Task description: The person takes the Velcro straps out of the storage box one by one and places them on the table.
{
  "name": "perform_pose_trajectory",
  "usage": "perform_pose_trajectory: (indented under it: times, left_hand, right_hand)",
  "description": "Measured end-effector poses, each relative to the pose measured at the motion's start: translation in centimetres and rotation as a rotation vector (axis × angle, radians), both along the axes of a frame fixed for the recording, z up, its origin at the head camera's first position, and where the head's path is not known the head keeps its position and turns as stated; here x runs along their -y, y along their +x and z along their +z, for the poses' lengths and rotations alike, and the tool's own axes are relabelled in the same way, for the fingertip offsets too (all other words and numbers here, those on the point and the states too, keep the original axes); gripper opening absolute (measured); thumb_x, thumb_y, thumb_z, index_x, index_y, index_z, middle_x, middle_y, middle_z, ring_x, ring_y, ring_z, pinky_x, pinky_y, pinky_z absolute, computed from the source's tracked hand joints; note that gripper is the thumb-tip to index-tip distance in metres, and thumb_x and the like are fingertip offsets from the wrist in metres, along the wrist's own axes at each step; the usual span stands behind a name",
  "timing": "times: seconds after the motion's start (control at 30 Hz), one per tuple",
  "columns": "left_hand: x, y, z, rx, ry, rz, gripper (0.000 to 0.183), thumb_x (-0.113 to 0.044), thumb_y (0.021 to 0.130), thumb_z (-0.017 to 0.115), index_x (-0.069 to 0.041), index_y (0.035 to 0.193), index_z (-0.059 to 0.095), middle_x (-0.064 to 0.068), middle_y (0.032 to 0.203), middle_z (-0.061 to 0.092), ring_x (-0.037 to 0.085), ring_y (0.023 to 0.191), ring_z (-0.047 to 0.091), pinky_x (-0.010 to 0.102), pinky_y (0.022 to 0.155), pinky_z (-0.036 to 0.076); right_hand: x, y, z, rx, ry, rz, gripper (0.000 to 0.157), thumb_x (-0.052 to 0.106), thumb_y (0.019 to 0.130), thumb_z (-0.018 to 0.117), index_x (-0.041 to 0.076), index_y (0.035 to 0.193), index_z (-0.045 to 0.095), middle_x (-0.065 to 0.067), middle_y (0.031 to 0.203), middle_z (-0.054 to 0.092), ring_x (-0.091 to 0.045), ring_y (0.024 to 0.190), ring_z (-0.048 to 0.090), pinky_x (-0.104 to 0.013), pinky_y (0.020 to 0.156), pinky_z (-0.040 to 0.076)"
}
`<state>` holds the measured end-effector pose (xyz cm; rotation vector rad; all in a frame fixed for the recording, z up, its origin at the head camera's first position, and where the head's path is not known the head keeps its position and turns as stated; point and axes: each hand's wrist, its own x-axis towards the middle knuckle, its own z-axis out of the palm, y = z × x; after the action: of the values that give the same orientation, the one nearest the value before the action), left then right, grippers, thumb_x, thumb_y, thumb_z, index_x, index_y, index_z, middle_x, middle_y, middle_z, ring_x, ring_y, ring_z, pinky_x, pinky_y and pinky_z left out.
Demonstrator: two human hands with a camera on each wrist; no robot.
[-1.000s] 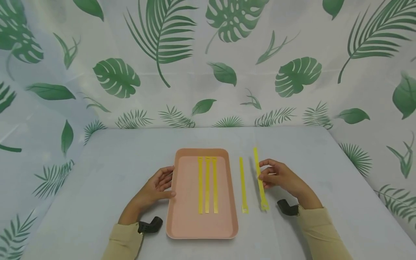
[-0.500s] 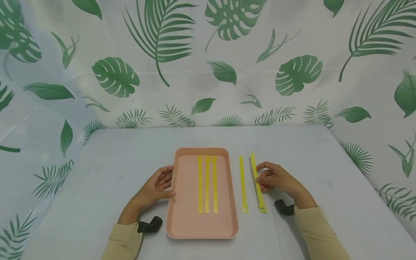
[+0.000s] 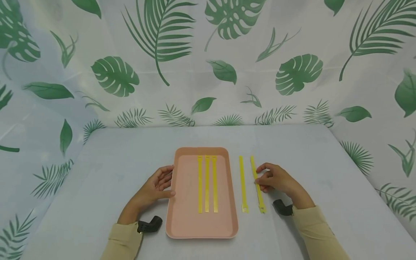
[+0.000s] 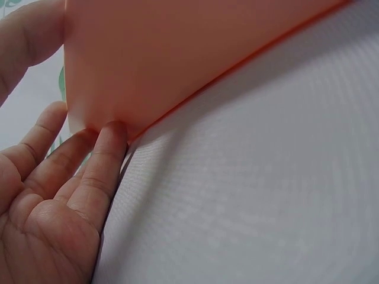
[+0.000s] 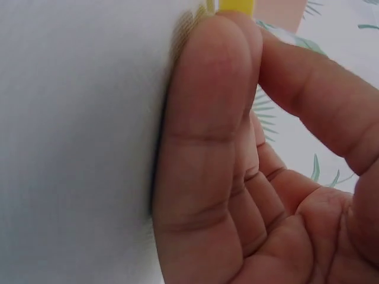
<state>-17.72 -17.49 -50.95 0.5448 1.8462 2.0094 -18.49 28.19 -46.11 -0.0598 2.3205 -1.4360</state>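
A pink tray stands upright-lengthwise before me, with several flat yellow cable ties involved: three ties lie side by side inside, slotted heads at the far end. My left hand holds the tray's left edge, thumb over the rim; in the left wrist view its fingertips meet the outer wall. Right of the tray one cable tie lies on the table, head toward me. Beside it another cable tie lies slightly slanted, its middle pinched by my right hand. The right wrist view shows only a bit of yellow beyond the fingers.
A pale cloth covers the table. Behind it and at both sides hang white sheets printed with green leaves. Each wrist carries a black camera mount at the sleeve cuff.
My right hand has moved slightly left and lowered the pinched cable tie toward the table, beside the other loose one. The left hand and the tray have stayed in place.
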Motion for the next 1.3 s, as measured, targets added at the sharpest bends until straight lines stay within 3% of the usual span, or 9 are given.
perform_pose_trajectory:
  times: [0.1, 0.27, 0.37, 0.6, 0.8, 1.3]
  left_hand:
    - [0.0, 0.1, 0.1, 0.008, 0.006, 0.001, 0.094, 0.001, 0.09, 0.085, 0.016, 0.16, 0.023, 0.039, 0.17, 0.022, 0.023, 0.152, 0.043, 0.021, 0.116, 0.046]
    - [-0.1, 0.3, 0.3, 0.004, 0.014, 0.003, 0.092, 0.002, 0.091, 0.084, 0.017, 0.159, 0.024, 0.04, 0.169, 0.023, 0.049, 0.157, 0.031, 0.021, 0.116, 0.046]
    - [0.0, 0.3, 0.4, 0.001, 0.016, 0.006, 0.092, 0.002, 0.091, 0.083, 0.017, 0.159, 0.024, 0.04, 0.168, 0.024, 0.055, 0.156, 0.027, 0.021, 0.116, 0.046]
    - [0.1, 0.2, 0.2, 0.017, 0.003, 0.013, 0.093, 0.002, 0.09, 0.085, 0.015, 0.16, 0.025, 0.038, 0.17, 0.024, 0.051, 0.157, 0.03, 0.021, 0.115, 0.047]
    - [0.0, 0.1, 0.2, 0.022, 0.006, 0.015, 0.095, 0.002, 0.089, 0.086, 0.013, 0.161, 0.026, 0.036, 0.17, 0.025, 0.051, 0.156, 0.03, 0.022, 0.115, 0.048]
    - [0.0, -0.2, 0.0, 0.019, 0.012, -0.002, 0.093, 0.004, 0.09, 0.084, 0.015, 0.161, 0.025, 0.038, 0.17, 0.024, 0.056, 0.157, 0.025, 0.022, 0.115, 0.048]
  right_hand:
    - [0.0, 0.0, 0.1, -0.005, 0.01, -0.003, 0.034, 0.0, 0.099, 0.076, -0.01, 0.122, 0.052, -0.006, 0.076, 0.066, -0.017, 0.065, 0.065, -0.027, 0.06, 0.061]
    - [0.2, 0.1, 0.3, -0.017, 0.055, -0.021, 0.034, 0.002, 0.098, 0.077, -0.007, 0.119, 0.051, -0.004, 0.072, 0.061, -0.018, 0.062, 0.061, -0.027, 0.058, 0.058]
    - [0.4, 0.1, 0.5, -0.036, 0.117, -0.037, 0.034, 0.008, 0.1, 0.076, -0.006, 0.12, 0.052, -0.003, 0.071, 0.059, -0.017, 0.062, 0.058, -0.027, 0.058, 0.056]
    - [0.6, 0.0, 1.0, -0.074, 0.188, -0.054, 0.034, 0.015, 0.104, 0.073, -0.005, 0.125, 0.055, -0.002, 0.07, 0.058, -0.019, 0.065, 0.056, -0.029, 0.059, 0.052]
    - [0.6, -0.2, 1.8, -0.109, 0.135, 0.003, 0.032, 0.013, 0.106, 0.07, -0.008, 0.127, 0.058, -0.003, 0.07, 0.058, -0.021, 0.066, 0.056, -0.03, 0.059, 0.054]
    - [1.7, -0.7, 2.6, -0.185, 0.007, 0.041, 0.035, 0.006, 0.105, 0.069, -0.012, 0.133, 0.059, -0.008, 0.083, 0.064, -0.018, 0.068, 0.058, -0.028, 0.061, 0.055]
